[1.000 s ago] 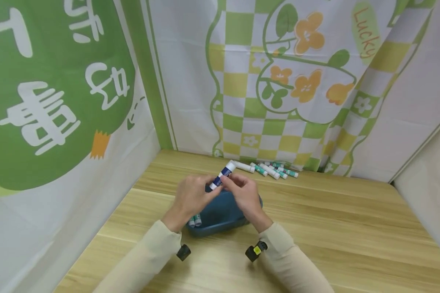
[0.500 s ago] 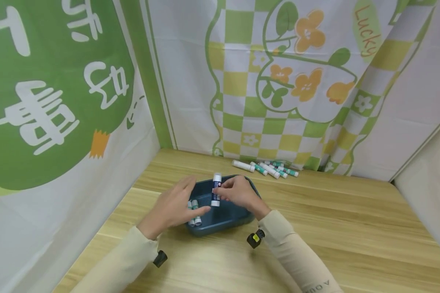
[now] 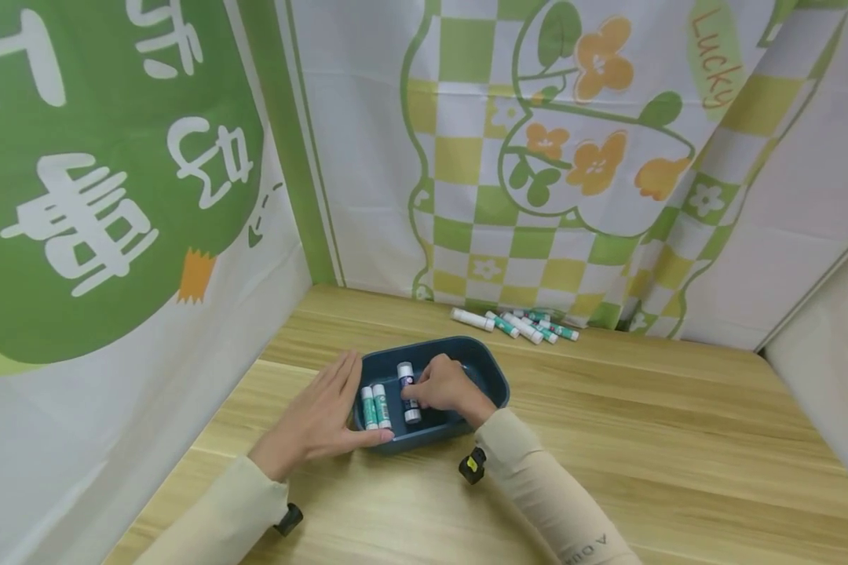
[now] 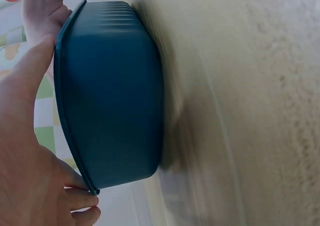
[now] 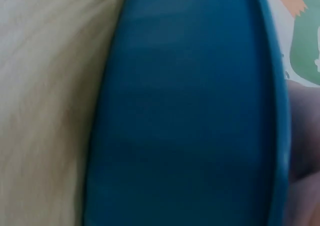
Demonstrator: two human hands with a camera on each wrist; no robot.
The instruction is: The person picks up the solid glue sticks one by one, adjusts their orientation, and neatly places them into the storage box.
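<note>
The dark blue stick [image 3: 409, 396] is in the blue tub [image 3: 496, 375], a bit toward 9 o'clock from the middle, and it points almost at 12 o'clock. It has white ends and looks like a glue stick. The right hand [image 3: 451, 388] comes from its 3 o'clock side and pinches it around the middle with thumb and finger. I can't tell if the stick touches the bottom of the tub yet. The left hand [image 3: 318, 414] holds nothing small. It spreads wide over the 9 o'clock end of the tub, with its thumb near the 7 o'clock corner.

Two green sticks [image 3: 381, 406] lie side by side near that hand, also in the tub. A pile of sticks [image 3: 526, 326] sits on the table [image 3: 650, 439], out past the tub at 2 o'clock.

My guess is the stick is light and hard, and won't squash or break easily. It's smooth and round, so it may slip or roll when let go. The middle is the best place to hold it. Pulling on a white end might pop a cap off. The tub looks stiff and light, so it could slide; pressing its rim helps.
</note>
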